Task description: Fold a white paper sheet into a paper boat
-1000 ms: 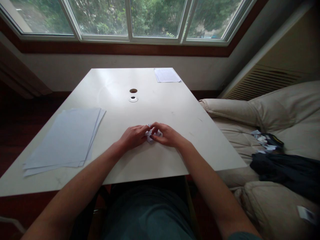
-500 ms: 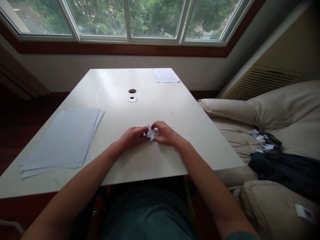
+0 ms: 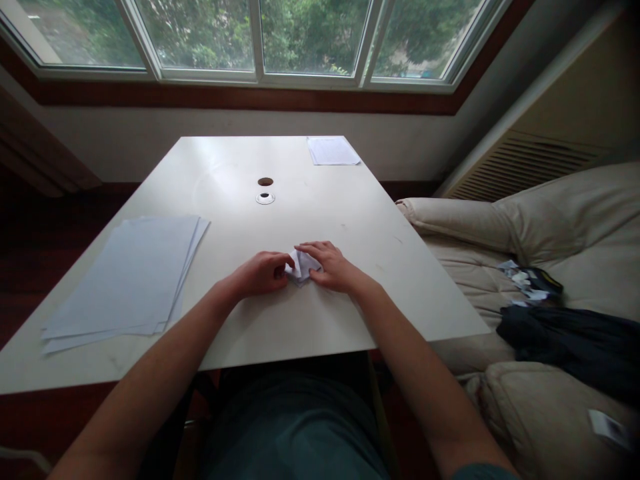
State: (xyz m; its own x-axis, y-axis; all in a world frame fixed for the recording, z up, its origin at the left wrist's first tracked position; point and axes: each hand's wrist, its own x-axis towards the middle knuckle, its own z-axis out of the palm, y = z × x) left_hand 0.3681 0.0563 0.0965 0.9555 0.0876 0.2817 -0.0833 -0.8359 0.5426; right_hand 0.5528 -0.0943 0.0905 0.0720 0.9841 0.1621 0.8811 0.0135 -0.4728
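Note:
A small folded piece of white paper (image 3: 302,269) lies on the white table (image 3: 220,167), near its front edge. My left hand (image 3: 259,274) sits at the paper's left side, fingers curled, with the fingertips at its edge. My right hand (image 3: 326,265) presses from the right, its fingers stretched over the top of the fold. Parts of the paper are hidden under those fingers, so its full shape cannot be seen.
A stack of white paper sheets (image 3: 125,277) lies on the table's left side, with a smaller stack (image 3: 333,151) at the far edge. Two round cable holes (image 3: 265,190) are mid-table. To the right stand a beige sofa (image 3: 465,223), paper scraps (image 3: 520,279) and dark cloth (image 3: 565,337).
My hands have eased slightly apart. My right fingers now reach flatter across the top of the folded paper, and more of the paper shows between my hands.

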